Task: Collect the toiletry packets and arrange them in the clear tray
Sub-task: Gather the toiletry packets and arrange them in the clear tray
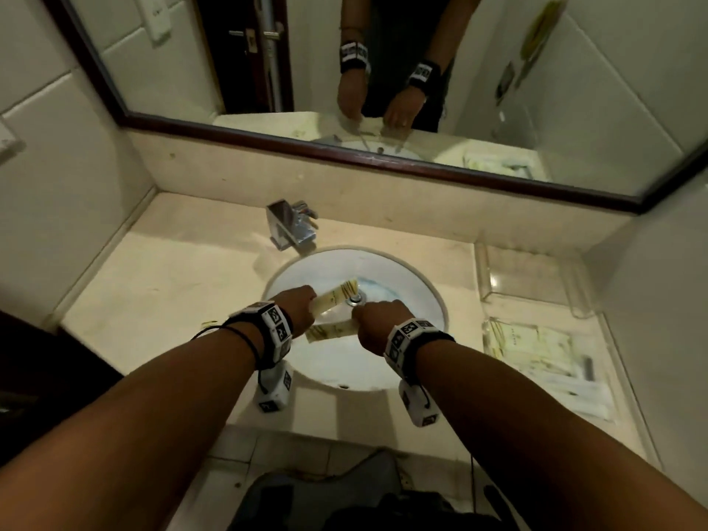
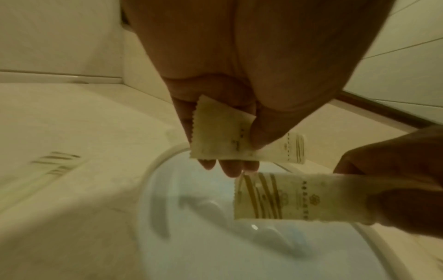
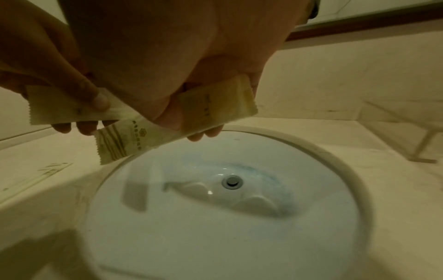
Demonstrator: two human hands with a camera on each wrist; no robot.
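Toiletry packets, two of them, are held above the white sink basin (image 1: pixel 402 358) in the head view. The left hand (image 1: pixel 297 306) pinches one cream packet (image 1: pixel 337 297), whose striped end points toward 1 o'clock over the drain. The right hand (image 1: pixel 377 320) grips a second packet (image 1: pixel 331 332), whose free end points toward 9 o'clock, under the left wrist. At 3 o'clock from the basin, on the counter (image 1: pixel 172 285), a clear tray (image 1: pixel 494 285) stands, and just below it lies a pile of more packets (image 1: pixel 536 350). A chrome tap (image 1: pixel 293 224) sits at 12 o'clock.

From the left wrist, the thumb and fingers (image 2: pixel 230 168) are clamped on the first packet's serrated end (image 2: pixel 215 132); the second packet (image 2: pixel 287 199) enters from 3 o'clock, held by the other hand (image 2: pixel 395 170).

From the right wrist, the thumb (image 3: pixel 167 115) and fingers are closed on the striped packet (image 3: pixel 143 138), tilted toward 8 o'clock; the other packet (image 3: pixel 59 109) crosses behind it at 9 o'clock.
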